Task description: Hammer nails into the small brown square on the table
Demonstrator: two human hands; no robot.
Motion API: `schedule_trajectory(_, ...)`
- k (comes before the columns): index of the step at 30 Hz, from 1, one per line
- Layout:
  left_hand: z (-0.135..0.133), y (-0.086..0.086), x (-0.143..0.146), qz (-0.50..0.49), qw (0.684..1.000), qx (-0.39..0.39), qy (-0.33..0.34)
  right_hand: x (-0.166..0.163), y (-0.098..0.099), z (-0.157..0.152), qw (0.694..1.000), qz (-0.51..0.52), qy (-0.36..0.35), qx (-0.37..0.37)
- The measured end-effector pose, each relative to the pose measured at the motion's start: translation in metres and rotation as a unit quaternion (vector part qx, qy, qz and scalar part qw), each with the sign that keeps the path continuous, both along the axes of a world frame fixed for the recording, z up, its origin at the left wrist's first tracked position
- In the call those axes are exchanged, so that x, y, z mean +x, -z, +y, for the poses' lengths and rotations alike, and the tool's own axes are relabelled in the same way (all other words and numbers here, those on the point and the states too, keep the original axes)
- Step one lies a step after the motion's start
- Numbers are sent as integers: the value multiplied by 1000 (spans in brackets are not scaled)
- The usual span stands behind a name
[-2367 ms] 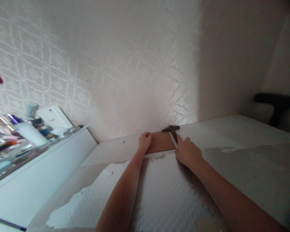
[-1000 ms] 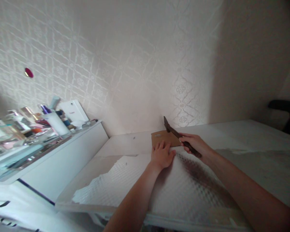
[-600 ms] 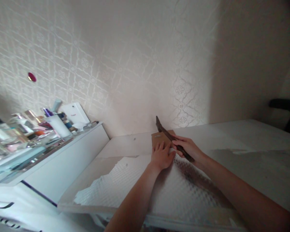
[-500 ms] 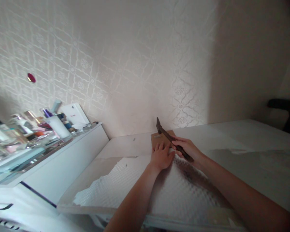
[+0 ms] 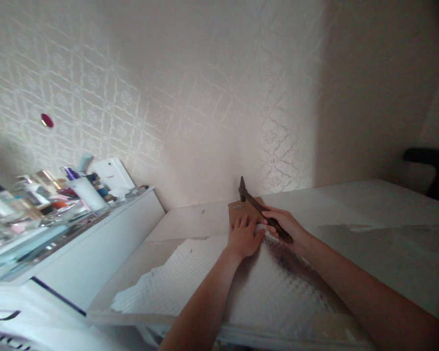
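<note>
My right hand (image 5: 283, 225) is closed around the handle of a small dark hammer (image 5: 254, 202), whose head points up and left just above a brown cardboard piece (image 5: 239, 210). The cardboard lies flat on the white table (image 5: 351, 204) near the wall. My left hand (image 5: 244, 236) rests flat with fingers spread on the near edge of the cardboard and on the white textured sheet (image 5: 241, 287) that covers the table in front of me.
A white cabinet (image 5: 80, 239) stands to the left, its top crowded with several bottles and tubes (image 5: 76, 187). A patterned wall (image 5: 190, 107) rises behind the table. A dark chair part (image 5: 429, 163) shows at the far right.
My right hand picked the hammer up off the cardboard and swung its head up and left, then lower toward the cardboard. My left hand moved from the cardboard's left corner to its near edge.
</note>
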State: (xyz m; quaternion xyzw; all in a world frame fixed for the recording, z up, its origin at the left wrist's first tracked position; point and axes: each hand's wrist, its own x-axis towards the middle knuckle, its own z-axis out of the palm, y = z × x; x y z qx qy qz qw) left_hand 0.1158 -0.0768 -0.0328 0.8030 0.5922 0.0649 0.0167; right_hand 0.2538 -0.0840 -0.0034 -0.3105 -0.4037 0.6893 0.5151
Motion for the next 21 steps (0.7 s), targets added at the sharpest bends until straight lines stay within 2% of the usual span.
schedule_trajectory(4,0,0,0,-4,1000,5,-2,1,1,1,1000,9,-15,-3)
schedule_trajectory(11,-1,-2,1,-1,1000,-4,-7,3,-4,-1,1000,14,9,-26)
schedule_trajectory(15,-1,-1,0,-6,1000,-2,-5,3,-4,-1,999,26,-20,-36)
schedule_trajectory(21,-1,-1,0,1,1000,-2,-4,3,1,2,1000,5,-11,-16)
